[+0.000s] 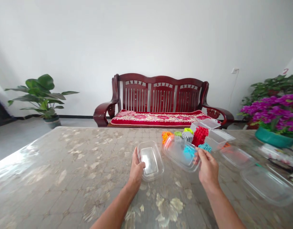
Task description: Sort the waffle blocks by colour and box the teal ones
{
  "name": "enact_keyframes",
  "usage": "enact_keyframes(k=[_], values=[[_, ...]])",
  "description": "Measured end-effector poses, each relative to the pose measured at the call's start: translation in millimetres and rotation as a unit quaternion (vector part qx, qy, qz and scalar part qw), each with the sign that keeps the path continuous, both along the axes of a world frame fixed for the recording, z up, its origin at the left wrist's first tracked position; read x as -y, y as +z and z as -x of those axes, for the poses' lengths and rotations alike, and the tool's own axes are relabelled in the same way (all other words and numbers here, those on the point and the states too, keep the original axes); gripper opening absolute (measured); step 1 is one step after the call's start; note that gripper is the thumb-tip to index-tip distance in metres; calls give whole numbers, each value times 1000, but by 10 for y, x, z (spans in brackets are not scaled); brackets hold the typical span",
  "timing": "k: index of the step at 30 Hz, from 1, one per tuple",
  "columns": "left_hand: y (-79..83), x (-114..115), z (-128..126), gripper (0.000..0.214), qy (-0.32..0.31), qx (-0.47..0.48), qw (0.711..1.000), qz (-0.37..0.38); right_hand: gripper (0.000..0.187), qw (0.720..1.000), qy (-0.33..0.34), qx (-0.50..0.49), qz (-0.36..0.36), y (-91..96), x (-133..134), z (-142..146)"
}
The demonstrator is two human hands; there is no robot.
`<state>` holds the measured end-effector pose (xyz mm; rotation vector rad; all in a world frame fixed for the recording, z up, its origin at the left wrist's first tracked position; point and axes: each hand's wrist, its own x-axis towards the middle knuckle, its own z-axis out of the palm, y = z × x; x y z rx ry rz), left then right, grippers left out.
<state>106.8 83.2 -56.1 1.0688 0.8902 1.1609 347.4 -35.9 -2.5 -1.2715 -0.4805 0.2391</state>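
Observation:
My left hand (137, 168) is closed on the left rim of a clear plastic container (151, 160), thumb over the edge. To its right, my right hand (207, 167) pinches the corner of a clear plastic lid (177, 156), which is tilted and apart from the container. Through the lid some blue pieces show. Behind it on the table stand stacks of toothed plastic pieces: orange (167, 136), grey (187, 136), red (200, 135) and blue (205, 147), with some green ones among them.
Clear boxes (217, 138) stand behind my right hand. More clear plastic pieces (268, 184) lie at the right, near a teal pot of purple flowers (275, 136). Beyond the patterned table (89, 165) is a wooden bench (160, 95); a potted plant (45, 95) stands left.

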Motion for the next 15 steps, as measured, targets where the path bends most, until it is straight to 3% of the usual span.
enact_keyframes(k=[5, 9, 11, 13, 15], values=[[23, -81, 74, 89, 13, -39, 999, -33, 49, 982, 75, -38, 168, -38, 287, -630], [-34, -144, 77, 77, 14, -68, 997, -46, 46, 945, 95, 71, 305, -89, 545, -990], [-64, -166, 81, 72, 13, -91, 994, -53, 40, 903, 40, 182, 388, -81, 639, -1078], [-84, -178, 91, 69, 18, -114, 992, -58, 36, 839, -46, 291, 457, -43, 675, -1071], [-93, -184, 102, 67, 24, -130, 989, -60, 37, 792, -93, 356, 488, 3, 636, -952]])
